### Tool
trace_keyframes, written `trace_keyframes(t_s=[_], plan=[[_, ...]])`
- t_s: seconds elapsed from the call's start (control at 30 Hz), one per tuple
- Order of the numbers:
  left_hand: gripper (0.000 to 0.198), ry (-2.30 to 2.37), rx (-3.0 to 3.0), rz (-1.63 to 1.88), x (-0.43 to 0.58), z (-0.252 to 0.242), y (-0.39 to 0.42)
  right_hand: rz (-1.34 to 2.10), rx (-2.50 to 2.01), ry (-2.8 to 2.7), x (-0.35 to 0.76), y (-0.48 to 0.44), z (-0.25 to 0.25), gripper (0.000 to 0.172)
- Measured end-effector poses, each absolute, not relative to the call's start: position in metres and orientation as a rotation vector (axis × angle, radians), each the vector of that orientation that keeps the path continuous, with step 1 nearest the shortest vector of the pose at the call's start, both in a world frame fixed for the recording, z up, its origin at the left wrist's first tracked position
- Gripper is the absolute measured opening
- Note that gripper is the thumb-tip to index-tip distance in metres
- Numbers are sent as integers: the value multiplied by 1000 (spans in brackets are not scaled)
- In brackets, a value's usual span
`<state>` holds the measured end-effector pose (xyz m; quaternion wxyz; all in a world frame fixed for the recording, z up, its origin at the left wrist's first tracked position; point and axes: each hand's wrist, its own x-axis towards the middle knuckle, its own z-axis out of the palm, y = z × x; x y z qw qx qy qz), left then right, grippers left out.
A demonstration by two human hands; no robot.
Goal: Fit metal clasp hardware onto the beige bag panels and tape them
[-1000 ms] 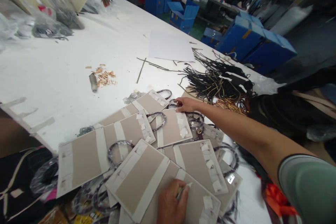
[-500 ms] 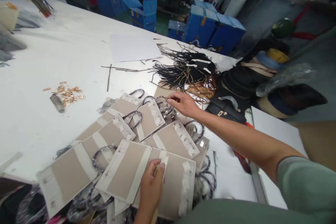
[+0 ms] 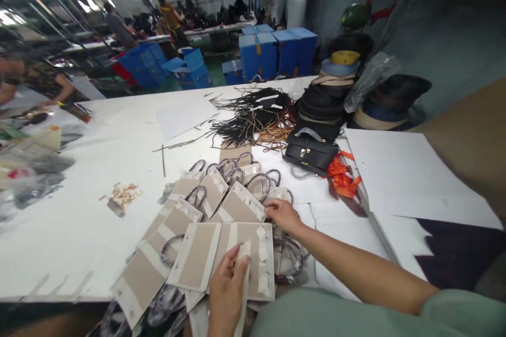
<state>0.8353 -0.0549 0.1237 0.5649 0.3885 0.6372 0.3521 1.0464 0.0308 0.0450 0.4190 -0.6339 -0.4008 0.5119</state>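
Beige panels (image 3: pixel 197 256) with pale strips and wrapped looped handles (image 3: pixel 259 185) lie overlapping in a pile at the table's near edge. My left hand (image 3: pixel 229 287) is closed around a narrow pale strip (image 3: pixel 244 268), low over the front panels. At the right side of the pile, my right hand (image 3: pixel 282 215) pinches the corner of a beige panel (image 3: pixel 240 204) near its handle. The fingertips of the right hand touch the panel's edge.
Black cords (image 3: pixel 241 121) and a black handbag (image 3: pixel 310 151) lie beyond the pile, with orange ribbon (image 3: pixel 343 175) beside the bag. Small gold pieces (image 3: pixel 125 195) sit on the white table (image 3: pixel 59 247). Other people work in the background, past blue boxes (image 3: pixel 259 55).
The view has tilted up and swung left. My right hand has moved from the handles at the back of the pile nearer to me, onto a panel's corner. My left hand still holds the strip.
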Motion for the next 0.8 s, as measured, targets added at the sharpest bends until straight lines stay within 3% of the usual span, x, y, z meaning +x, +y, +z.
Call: trace_keyframes(t_s=[0.1,0.37,0.6,0.8], plan=[[57,1503,960,840,839,133,-69,1202,-1538,-1174,1025,24,52,22],[58,1521,1037,835,855,132,-83,1131,-1483,-1467,987,34,66,23],[52,1528,1151,783,859,124,-72,1068,-1589,-1511,1050,8,74,24],[33,1541,1693,744,872,119,-56,1148,-1263,-1700,1075,-28,116,18]])
